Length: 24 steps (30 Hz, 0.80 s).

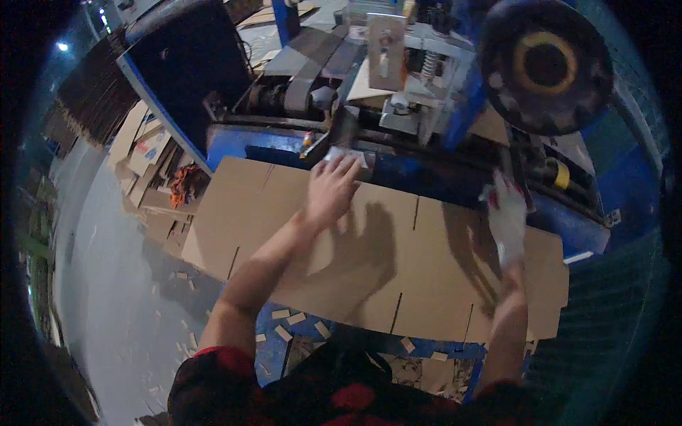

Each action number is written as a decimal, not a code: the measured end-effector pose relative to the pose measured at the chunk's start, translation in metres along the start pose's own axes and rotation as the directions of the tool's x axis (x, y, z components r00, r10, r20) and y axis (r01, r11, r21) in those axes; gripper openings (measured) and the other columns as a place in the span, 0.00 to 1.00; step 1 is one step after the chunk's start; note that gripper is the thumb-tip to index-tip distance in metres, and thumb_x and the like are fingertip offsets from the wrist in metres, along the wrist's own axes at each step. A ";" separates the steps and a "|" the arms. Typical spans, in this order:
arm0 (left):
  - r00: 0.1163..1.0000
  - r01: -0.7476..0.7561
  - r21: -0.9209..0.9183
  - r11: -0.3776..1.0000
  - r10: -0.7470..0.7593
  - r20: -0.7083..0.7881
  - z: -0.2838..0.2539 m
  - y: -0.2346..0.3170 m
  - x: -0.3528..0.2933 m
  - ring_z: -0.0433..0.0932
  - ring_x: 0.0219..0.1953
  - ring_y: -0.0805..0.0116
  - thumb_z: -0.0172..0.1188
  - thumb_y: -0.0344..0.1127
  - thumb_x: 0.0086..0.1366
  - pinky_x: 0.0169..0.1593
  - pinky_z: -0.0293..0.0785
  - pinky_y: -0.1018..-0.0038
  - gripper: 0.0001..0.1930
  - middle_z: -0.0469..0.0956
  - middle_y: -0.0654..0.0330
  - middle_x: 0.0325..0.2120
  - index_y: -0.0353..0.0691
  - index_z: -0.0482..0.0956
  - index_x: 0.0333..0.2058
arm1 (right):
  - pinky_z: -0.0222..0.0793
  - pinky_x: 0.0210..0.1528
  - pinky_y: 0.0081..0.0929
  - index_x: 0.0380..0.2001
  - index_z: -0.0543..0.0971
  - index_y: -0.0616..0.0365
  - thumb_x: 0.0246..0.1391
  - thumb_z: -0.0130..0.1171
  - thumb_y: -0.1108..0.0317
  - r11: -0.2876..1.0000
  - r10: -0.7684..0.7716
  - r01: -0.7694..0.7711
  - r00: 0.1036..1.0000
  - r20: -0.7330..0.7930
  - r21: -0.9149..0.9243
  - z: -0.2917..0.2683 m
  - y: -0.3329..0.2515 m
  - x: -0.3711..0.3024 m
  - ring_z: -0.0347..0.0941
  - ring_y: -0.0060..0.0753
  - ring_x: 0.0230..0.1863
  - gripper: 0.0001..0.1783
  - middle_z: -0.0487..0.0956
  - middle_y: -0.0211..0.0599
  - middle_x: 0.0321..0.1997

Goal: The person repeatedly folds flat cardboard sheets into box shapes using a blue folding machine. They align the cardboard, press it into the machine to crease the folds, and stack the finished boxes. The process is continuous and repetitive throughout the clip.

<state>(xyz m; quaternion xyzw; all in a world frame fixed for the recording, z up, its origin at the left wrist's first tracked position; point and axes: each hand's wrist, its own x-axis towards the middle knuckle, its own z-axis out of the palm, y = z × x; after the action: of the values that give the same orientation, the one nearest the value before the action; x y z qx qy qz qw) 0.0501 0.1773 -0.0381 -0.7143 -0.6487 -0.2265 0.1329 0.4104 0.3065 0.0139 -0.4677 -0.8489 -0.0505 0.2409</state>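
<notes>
A large slotted cardboard sheet [369,277] lies flat before me on a blue machine. Over its far edge is my left hand [332,186], bare, fingers reaching forward and slightly parted, beside a pale metal piece [359,157]. Whether it touches that piece I cannot tell. The hand throws a dark shadow on the sheet. My right hand [506,216], in a whitish glove, is over the far right part of the sheet, close to the machine's rail. Motion blurs its fingers, so what they hold, if anything, does not show.
The machine's blue front beam [426,174] runs behind the sheet, with a spring-loaded head [426,67] above. A big black wheel [545,65] stands at upper right. Stacked cardboard scraps [145,153] and an orange cloth [186,186] lie left. Small cardboard offcuts [283,332] litter the near side.
</notes>
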 end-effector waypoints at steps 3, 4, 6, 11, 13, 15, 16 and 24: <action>0.875 0.484 0.034 0.874 -0.483 -0.047 -0.063 -0.040 -0.109 0.62 0.60 0.52 0.60 0.40 0.58 0.61 0.61 0.59 0.28 0.66 0.54 0.57 0.45 0.67 0.58 | 0.54 0.65 0.46 0.59 0.66 0.59 0.50 0.60 0.67 0.990 0.144 -0.144 0.990 -0.010 -0.004 -0.045 0.012 -0.107 0.60 0.55 0.63 0.32 0.67 0.50 0.62; 0.761 0.649 0.178 0.740 -0.622 -0.187 -0.081 -0.059 -0.139 0.63 0.60 0.52 0.60 0.45 0.59 0.59 0.62 0.57 0.26 0.66 0.53 0.58 0.48 0.69 0.56 | 0.50 0.67 0.48 0.60 0.65 0.59 0.49 0.60 0.66 0.963 0.247 -0.246 0.969 -0.001 -0.110 -0.051 0.013 -0.140 0.57 0.56 0.66 0.34 0.66 0.49 0.63; 0.538 0.752 0.503 0.426 -0.838 -0.094 -0.120 -0.093 -0.199 0.62 0.61 0.50 0.60 0.53 0.58 0.57 0.64 0.55 0.30 0.67 0.54 0.58 0.46 0.70 0.56 | 0.46 0.69 0.50 0.61 0.64 0.59 0.48 0.61 0.63 0.904 0.336 -0.300 0.939 0.072 -0.303 -0.070 0.011 -0.199 0.55 0.56 0.67 0.36 0.63 0.49 0.65; 0.523 0.786 0.303 0.539 -0.841 0.140 -0.150 -0.122 -0.275 0.64 0.57 0.47 0.62 0.55 0.55 0.56 0.64 0.55 0.33 0.69 0.54 0.56 0.44 0.70 0.55 | 0.44 0.69 0.51 0.61 0.66 0.51 0.46 0.63 0.51 0.834 0.475 -0.373 0.861 0.182 -0.407 -0.107 -0.003 -0.281 0.51 0.56 0.69 0.39 0.59 0.51 0.67; 0.415 0.840 0.267 0.472 -0.876 0.244 -0.154 -0.126 -0.285 0.66 0.53 0.48 0.64 0.58 0.53 0.56 0.62 0.55 0.35 0.70 0.52 0.52 0.43 0.69 0.55 | 0.46 0.68 0.49 0.61 0.67 0.48 0.47 0.64 0.52 0.795 0.484 -0.366 0.864 0.141 -0.484 -0.118 0.000 -0.311 0.52 0.56 0.68 0.38 0.60 0.51 0.67; 0.511 0.808 0.256 0.530 -0.848 0.144 -0.157 -0.131 -0.290 0.66 0.52 0.48 0.64 0.59 0.52 0.56 0.59 0.55 0.36 0.70 0.51 0.51 0.43 0.70 0.54 | 0.49 0.67 0.49 0.62 0.64 0.56 0.46 0.65 0.49 0.621 0.657 -0.677 0.724 -0.209 -0.394 -0.113 0.002 -0.342 0.50 0.56 0.68 0.43 0.57 0.53 0.68; 0.446 0.855 0.224 0.468 -0.884 0.143 -0.157 -0.135 -0.290 0.64 0.54 0.47 0.65 0.60 0.49 0.58 0.56 0.55 0.39 0.69 0.48 0.52 0.43 0.68 0.55 | 0.50 0.67 0.49 0.63 0.62 0.58 0.47 0.65 0.48 0.544 0.693 -0.801 0.598 -0.403 -0.251 -0.110 0.007 -0.352 0.50 0.55 0.69 0.45 0.57 0.54 0.67; 0.425 0.851 0.348 0.394 -0.905 -0.015 -0.164 -0.148 -0.287 0.69 0.48 0.54 0.72 0.55 0.44 0.52 0.65 0.58 0.34 0.71 0.50 0.41 0.34 0.72 0.41 | 0.63 0.60 0.40 0.59 0.63 0.62 0.53 0.59 0.74 0.104 0.981 -0.377 0.191 -0.033 0.920 -0.124 -0.006 -0.365 0.67 0.41 0.56 0.30 0.71 0.44 0.57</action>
<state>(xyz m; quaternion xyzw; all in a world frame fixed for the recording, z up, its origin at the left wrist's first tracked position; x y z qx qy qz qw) -0.1367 -0.1330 -0.0545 -0.2494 -0.9627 -0.0957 0.0425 0.6134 -0.0165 -0.0431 -0.6286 -0.2403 0.2785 0.6852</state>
